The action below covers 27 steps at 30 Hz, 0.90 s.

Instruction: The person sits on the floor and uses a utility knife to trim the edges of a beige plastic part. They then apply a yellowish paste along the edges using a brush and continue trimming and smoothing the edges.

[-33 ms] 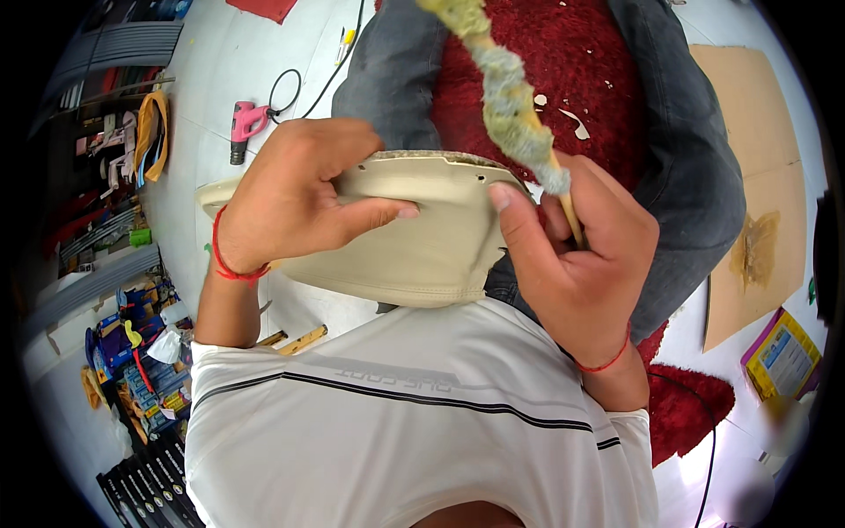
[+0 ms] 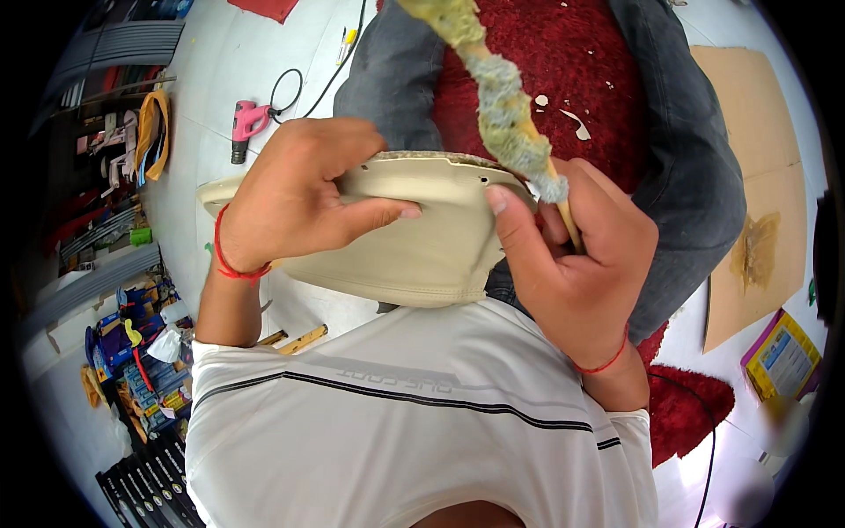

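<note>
Left hand (image 2: 295, 198) is clamping the upper edge of a beige stitched cover piece (image 2: 396, 255), thumb lying along the near face, fingers going over the far side, tips hidden. The piece is being held up in front of the white shirt (image 2: 405, 422), between both hands, its rough top edge facing away from the person. Right hand (image 2: 585, 233) is closing its fingers around a thin wooden stick (image 2: 570, 227); its thumb is resting against the piece's right corner, just beside a small hole. A lumpy yellow-grey mass (image 2: 510, 114) is coating the stick above the hand, slanting up and left past the frame edge.

Surroundings, left to right: a pink gun-shaped tool (image 2: 249, 121) is lying on the pale floor (image 2: 207, 66), nozzle toward the person, a black cord looping from it. A red shaggy rug (image 2: 510, 62) is spreading between the trouser legs, pale scraps (image 2: 576, 125) lying on it. Farther right, a stained cardboard sheet (image 2: 739, 106) is lying near a yellow-and-purple packet (image 2: 801, 352).
</note>
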### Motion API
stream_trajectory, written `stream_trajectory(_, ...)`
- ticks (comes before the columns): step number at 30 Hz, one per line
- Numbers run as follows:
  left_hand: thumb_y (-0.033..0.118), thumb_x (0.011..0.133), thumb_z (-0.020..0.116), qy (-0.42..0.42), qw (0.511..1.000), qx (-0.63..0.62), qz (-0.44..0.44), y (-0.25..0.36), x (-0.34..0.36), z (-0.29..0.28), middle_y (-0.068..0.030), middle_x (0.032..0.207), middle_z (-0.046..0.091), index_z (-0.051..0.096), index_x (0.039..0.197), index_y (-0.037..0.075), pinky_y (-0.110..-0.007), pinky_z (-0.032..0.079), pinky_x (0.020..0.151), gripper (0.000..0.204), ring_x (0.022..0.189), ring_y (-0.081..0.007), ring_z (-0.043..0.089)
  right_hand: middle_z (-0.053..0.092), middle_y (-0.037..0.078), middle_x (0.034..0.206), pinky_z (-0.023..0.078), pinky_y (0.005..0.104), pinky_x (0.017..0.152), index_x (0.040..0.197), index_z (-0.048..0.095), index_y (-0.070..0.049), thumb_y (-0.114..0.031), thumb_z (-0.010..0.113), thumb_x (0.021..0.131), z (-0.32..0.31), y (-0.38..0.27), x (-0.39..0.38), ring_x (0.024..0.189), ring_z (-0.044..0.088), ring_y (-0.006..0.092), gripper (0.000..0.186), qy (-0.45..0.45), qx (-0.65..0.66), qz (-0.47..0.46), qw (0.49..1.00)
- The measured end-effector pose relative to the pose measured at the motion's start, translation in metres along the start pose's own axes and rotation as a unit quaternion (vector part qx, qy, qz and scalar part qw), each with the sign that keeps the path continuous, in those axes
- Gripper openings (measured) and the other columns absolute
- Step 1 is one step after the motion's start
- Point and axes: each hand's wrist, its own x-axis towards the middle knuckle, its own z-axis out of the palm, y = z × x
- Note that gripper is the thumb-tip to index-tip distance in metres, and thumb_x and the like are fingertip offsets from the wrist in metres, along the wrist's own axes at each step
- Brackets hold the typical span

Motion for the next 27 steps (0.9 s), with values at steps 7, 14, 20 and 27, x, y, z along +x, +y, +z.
stream_trajectory(7,0.023,0.07,0.093,0.016,0.999,-0.017,0.041,-0.004,0.0,0.007,-0.0089,0.068,0.045,0.055,0.075,-0.002,-0.037,0.031,0.054,0.046,0.06,-0.0259,0.04,0.049,0.003,0.064,0.037,0.0315,0.043,0.098,0.079,-0.006,0.005,0.07,0.059,0.001,0.01,-0.008,0.047,0.046,0.016,0.041,0.034,-0.092,-0.146,0.984)
stream_trajectory(14,0.023,0.07,0.092,0.001,0.999,-0.011,0.03,-0.004,-0.001,0.009,-0.0093,0.066,0.043,0.056,0.075,-0.002,-0.037,0.031,0.053,0.045,0.059,-0.0272,0.039,0.046,0.003,0.058,0.035,0.0286,0.044,0.098,0.081,-0.003,0.009,0.079,0.064,0.013,0.022,-0.028,0.047,0.045,0.0135,0.035,0.062,-0.096,-0.202,0.973)
stream_trajectory(20,0.022,0.071,0.092,-0.006,1.0,-0.008,0.019,-0.004,0.0,0.011,-0.0087,0.066,0.041,0.056,0.075,-0.002,-0.037,0.03,0.053,0.043,0.06,-0.0259,0.038,0.044,0.003,0.058,0.034,0.0296,0.043,0.1,0.081,-0.002,0.009,0.079,0.063,0.014,0.028,-0.031,0.046,0.044,0.014,0.038,0.065,-0.082,-0.22,0.97)
stream_trajectory(27,0.024,0.07,0.091,-0.011,1.0,-0.002,0.013,-0.001,0.003,0.01,-0.0155,0.066,0.043,0.05,0.072,-0.001,-0.041,0.034,0.052,0.049,0.06,-0.0361,0.039,0.042,0.003,0.059,0.033,0.0308,0.043,0.097,0.081,-0.002,0.007,0.077,0.061,0.018,0.031,-0.031,0.045,0.043,0.0146,0.037,0.08,-0.07,-0.234,0.966)
